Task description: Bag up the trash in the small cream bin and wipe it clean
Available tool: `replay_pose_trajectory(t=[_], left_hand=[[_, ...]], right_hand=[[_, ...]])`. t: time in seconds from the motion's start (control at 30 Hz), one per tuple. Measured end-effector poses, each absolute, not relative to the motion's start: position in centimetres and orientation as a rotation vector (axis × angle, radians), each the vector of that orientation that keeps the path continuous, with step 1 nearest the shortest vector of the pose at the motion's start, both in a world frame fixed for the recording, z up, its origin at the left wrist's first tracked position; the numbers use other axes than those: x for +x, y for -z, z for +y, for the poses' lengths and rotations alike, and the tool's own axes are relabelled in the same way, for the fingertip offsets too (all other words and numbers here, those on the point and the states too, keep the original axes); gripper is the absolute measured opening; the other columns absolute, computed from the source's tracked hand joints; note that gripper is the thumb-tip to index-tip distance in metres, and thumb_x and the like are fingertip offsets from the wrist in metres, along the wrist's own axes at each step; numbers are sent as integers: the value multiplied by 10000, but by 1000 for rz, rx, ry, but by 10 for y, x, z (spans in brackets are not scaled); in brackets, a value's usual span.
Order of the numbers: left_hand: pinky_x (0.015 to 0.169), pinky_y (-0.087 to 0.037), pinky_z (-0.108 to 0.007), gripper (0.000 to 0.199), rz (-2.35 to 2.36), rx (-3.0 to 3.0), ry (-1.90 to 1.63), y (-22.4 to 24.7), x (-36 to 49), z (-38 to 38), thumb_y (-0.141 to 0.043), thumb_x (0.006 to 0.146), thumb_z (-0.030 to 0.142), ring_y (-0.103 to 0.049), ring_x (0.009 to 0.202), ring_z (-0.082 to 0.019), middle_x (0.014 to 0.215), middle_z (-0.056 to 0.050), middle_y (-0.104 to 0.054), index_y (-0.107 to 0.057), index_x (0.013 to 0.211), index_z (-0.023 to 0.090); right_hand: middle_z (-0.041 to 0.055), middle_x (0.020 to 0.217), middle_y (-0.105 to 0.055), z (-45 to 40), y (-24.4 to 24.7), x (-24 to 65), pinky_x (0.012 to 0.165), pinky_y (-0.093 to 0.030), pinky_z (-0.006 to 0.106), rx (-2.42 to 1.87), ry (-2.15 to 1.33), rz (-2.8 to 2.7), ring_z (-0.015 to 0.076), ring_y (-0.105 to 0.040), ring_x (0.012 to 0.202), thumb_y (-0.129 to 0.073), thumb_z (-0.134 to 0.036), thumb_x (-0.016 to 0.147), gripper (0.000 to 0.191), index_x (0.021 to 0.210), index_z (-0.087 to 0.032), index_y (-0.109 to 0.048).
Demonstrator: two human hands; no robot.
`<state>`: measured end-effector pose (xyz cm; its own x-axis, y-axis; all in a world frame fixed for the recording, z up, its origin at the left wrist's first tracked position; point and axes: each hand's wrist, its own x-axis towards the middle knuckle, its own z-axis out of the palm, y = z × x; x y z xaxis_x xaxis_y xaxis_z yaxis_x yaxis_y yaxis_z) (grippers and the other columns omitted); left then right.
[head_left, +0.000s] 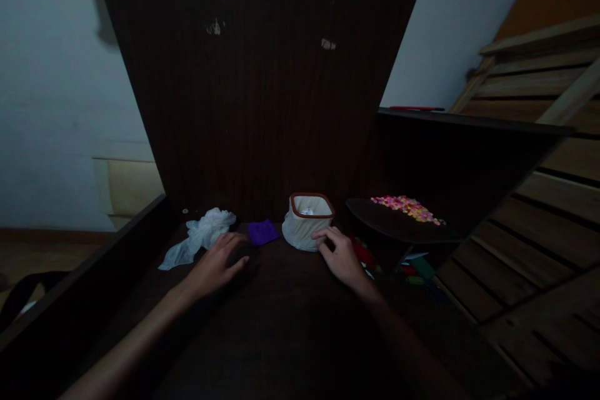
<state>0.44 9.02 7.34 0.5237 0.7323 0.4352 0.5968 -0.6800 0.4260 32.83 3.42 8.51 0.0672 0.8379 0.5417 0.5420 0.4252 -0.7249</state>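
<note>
A small bin (297,230) with a brown rim and a whitish bag lining stands on the dark desk, something pale and crumpled inside it. My right hand (342,257) is at its front right side, fingers loosely bent and apart; whether the fingertips touch the lining I cannot tell. To the left, my left hand (218,265) is open over the desktop with thumb and fingers spread, holding nothing. Just beyond that hand lies a crumpled, translucent white plastic bag (209,229). Between this bag and the bin is a folded purple cloth (263,232).
A dark desktop (272,325) runs up to a tall dark wooden panel (262,87). On the right, a low shelf (389,219) bears a heap of pink and yellow bits (407,206). Red and green items lie under it. A slatted wooden frame (553,219) stands farther right.
</note>
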Motion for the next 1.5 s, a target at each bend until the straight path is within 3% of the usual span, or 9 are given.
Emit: replay_pose_trajectory(t=[0.07,0.17,0.27,0.37,0.53,0.67,1.0,1.5], left_hand=[[1108,-482,-505,377,1099,2581,-815,-71,2,80,-562,913,429,-610,1256,-327,1324,-114,-669,-647,1228,242],[1141,-459,-516,421,1069,2622,-703,-61,0,68,-571,933,433,-560,1350,-333,1444,-121,-610,-628,1307,248],[1175,-425,-521,456,1036,2653,-573,-47,0,61,-572,957,447,-493,1426,-321,1513,-110,-557,-601,1368,251],[1189,-409,-523,496,1017,2660,-455,-33,1,58,-553,977,474,-440,1467,-316,1563,-107,-498,-574,1415,242],[1211,-342,-589,583,957,2676,-353,-12,4,57,-481,1011,534,-368,1504,-330,1613,-109,-401,-467,1517,246],[1225,-310,-598,610,934,2693,-351,-5,5,58,-470,1019,538,-327,1521,-325,1635,-80,-349,-370,1568,292],[1217,-328,-600,664,950,2785,-326,3,0,61,-434,1040,535,-282,1535,-327,1660,-71,-278,-214,1614,282],[1207,-362,-578,688,922,2843,-347,5,-3,63,-454,1035,535,-320,1519,-335,1655,-69,-287,-173,1618,301]], right_hand=[[77,962,-724,26,-79,309,933,-508,424,-1264,-321,-1831,265,-647,979,-561,-209,834,178,913,-232,-719],[118,1224,-704,16,-68,287,1077,-458,456,-1340,-358,-2147,281,-602,1207,-538,-239,915,308,1175,-211,-700],[159,1542,-502,10,-58,273,1204,-338,503,-1469,-541,-2362,331,-425,1452,-538,-364,966,508,1430,-157,-572],[179,1652,-288,10,-45,264,1251,-243,531,-1541,-680,-2477,363,-251,1541,-509,-485,988,685,1553,-109,-411],[157,1669,-215,15,-16,259,1264,-173,562,-1412,-537,-2525,350,-134,1566,-450,-555,1007,727,1579,-118,-352],[122,1674,-222,16,-2,260,1275,-161,539,-1377,-445,-2480,317,-144,1570,-426,-561,1016,704,1580,-145,-354],[122,1677,-203,13,-5,260,1263,-196,558,-1416,-436,-2528,315,-154,1567,-378,-527,1044,671,1595,-148,-311],[148,1663,-228,12,-1,263,1252,-228,574,-1402,-382,-2532,332,-186,1557,-420,-503,1040,666,1584,-128,-334]])
